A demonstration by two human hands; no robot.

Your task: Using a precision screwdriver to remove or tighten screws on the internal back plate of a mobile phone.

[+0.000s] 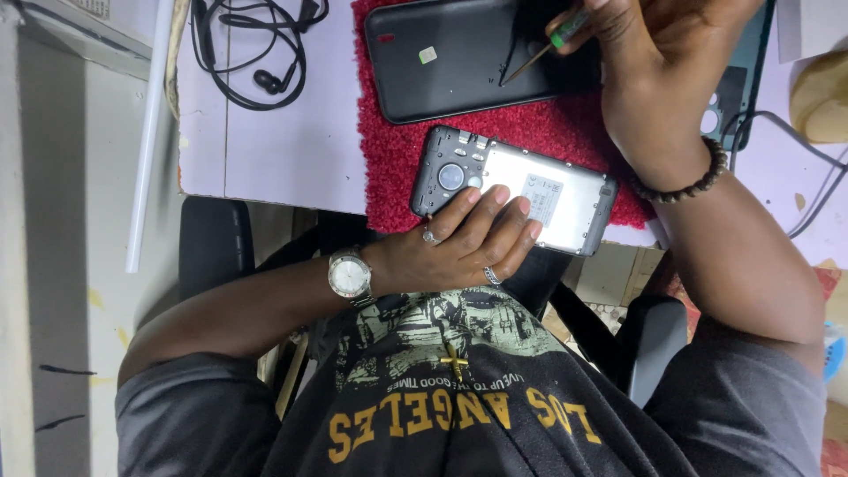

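Head view: the left hand (pixel 459 243) lies flat with its fingers spread over the opened phone (pixel 517 190), which shows its silver inner frame and camera module and sits on the near edge of the red mat (pixel 397 150); this grip is loose and open, pressing down on the phone, not wrapped around it. The right hand (pixel 658 62) has its grip closed on a small green-handled screwdriver (pixel 543 49), whose tip touches the black back cover (pixel 459 57) lying further up the mat. The mat rests on the pale bench (pixel 265 150). Black earphones (pixel 256 53) lie coiled on the bench, left of the mat, well apart from both hands
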